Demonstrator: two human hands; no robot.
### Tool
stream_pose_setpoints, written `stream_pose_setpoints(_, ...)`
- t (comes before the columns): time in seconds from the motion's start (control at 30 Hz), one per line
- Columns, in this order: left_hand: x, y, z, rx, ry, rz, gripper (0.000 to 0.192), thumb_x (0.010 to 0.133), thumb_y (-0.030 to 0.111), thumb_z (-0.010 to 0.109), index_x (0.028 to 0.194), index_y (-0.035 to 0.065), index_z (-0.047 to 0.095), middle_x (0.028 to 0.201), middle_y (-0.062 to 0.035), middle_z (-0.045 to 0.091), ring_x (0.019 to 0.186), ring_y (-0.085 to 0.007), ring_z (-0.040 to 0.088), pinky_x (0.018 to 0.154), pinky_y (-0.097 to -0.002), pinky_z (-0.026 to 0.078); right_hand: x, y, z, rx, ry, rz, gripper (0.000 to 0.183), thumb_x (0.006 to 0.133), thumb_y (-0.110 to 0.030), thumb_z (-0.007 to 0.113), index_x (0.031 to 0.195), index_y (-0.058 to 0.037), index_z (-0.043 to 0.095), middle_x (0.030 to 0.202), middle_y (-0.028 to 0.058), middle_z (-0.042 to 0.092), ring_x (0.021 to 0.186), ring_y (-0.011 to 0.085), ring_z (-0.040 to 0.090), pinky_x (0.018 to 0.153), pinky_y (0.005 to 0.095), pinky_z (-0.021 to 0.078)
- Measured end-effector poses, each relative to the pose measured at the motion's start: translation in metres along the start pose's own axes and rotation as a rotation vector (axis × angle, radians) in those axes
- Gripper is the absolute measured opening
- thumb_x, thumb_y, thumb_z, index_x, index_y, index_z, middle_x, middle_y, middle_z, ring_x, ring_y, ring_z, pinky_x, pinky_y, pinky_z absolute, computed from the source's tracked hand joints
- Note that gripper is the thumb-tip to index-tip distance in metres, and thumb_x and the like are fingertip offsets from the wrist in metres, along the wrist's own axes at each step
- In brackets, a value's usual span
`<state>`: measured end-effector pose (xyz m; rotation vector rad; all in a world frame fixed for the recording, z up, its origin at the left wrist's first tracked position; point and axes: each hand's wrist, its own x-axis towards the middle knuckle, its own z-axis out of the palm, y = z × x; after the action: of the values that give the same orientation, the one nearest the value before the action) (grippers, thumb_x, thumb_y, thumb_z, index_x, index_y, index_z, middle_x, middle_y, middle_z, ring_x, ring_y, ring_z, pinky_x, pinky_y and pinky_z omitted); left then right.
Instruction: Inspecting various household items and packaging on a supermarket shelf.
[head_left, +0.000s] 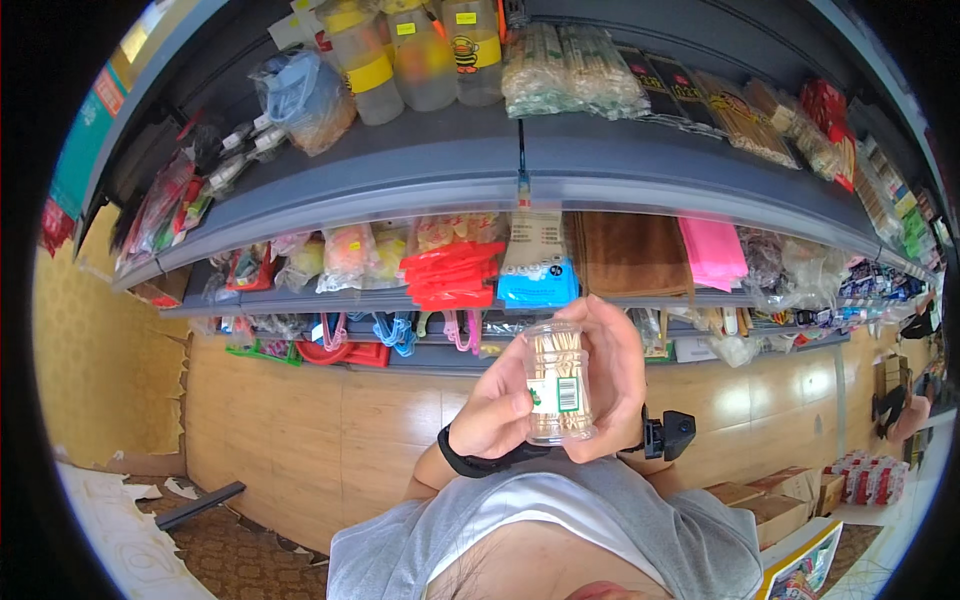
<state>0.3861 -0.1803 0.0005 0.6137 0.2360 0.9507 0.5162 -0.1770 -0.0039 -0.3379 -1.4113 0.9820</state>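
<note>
Between my two hands, in front of my chest, is a clear plastic jar of wooden toothpicks (556, 356) with a barcode label facing up. My left hand (491, 409) grips its left side, thumb on the label's edge. Around the right side of the jar my right hand (616, 375) is curled, fingers over the top rim and at the base. Both wrists wear black bands, the right one with a small black camera (671, 435). Just beyond the hands lie a blue packet (537, 285) and brown towels (630, 255) on a shelf.
Grey store shelves (450, 150) curve across the front, holding plastic bottles (420, 67), bagged chopsticks (570, 71), red packets (450, 274) and pink cloths (712, 251). Cardboard boxes (780, 517) stand at lower right. A person (904, 412) is at the far right. Wood-look flooring (285, 420) lies below.
</note>
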Motion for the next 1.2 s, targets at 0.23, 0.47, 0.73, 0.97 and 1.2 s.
stream_pose_setpoints(0.23,-0.012,0.001,0.004,-0.037,-0.036,-0.033,0.066,0.064,0.032,0.067,0.112,0.0002,0.035,0.096,-0.0093,0.041,0.077,-0.0213,0.047,0.060,-0.0289,0.042,-0.003,-0.008,0.015,0.062,0.001,-0.012,0.090,0.051,-0.006,0.065,0.125,0.0001,0.015,0.111,0.0169,0.037,0.101,0.0258,0.043,0.087,0.0352,0.0309)
stream_pose_setpoints(0.47,-0.018,-0.002,-0.013,-0.093,-0.202,-0.090,0.079,0.068,0.026,0.066,0.126,0.0056,0.016,0.114,-0.0078,0.039,0.106,-0.0179,0.041,0.087,-0.0330,0.036,-0.007,-0.014,0.020,0.088,0.014,0.039,0.089,0.051,-0.005,0.065,0.125,-0.0001,0.015,0.111,0.0183,0.037,0.103,0.0266,0.042,0.087,0.0367,0.0301)
stream_pose_setpoints(0.73,-0.015,0.008,0.009,-0.052,-0.075,-0.090,0.071,0.065,0.033,0.066,0.116,-0.0001,0.031,0.107,-0.0142,0.042,0.088,-0.0265,0.050,0.065,-0.0338,0.046,0.000,-0.008,0.021,0.126,0.060,-0.056,0.089,0.050,-0.009,0.068,0.123,0.0000,0.018,0.113,0.0196,0.037,0.104,0.0265,0.041,0.089,0.0369,0.0296)
stream_pose_setpoints(0.97,-0.007,0.014,-0.003,0.063,-0.166,0.192,0.068,0.067,0.015,0.066,0.120,0.0057,0.025,0.116,-0.0080,0.036,0.109,-0.0208,0.036,0.089,-0.0337,0.033,0.030,-0.047,0.003,-0.504,-0.108,0.029,0.068,0.040,-0.012,0.066,0.103,0.0010,0.046,0.109,0.0169,0.039,0.098,0.0283,0.042,0.079,0.0340,0.0368)
stream_pose_setpoints(1.2,-0.007,0.018,-0.011,0.028,-0.098,0.093,0.069,0.067,0.026,0.067,0.118,0.0029,0.027,0.112,-0.0095,0.041,0.102,-0.0186,0.043,0.083,-0.0313,0.039,0.025,-0.036,0.011,-0.551,-0.185,0.006,0.075,0.045,-0.013,0.068,0.112,-0.0008,0.038,0.110,0.0159,0.040,0.099,0.0286,0.042,0.083,0.0348,0.0344)
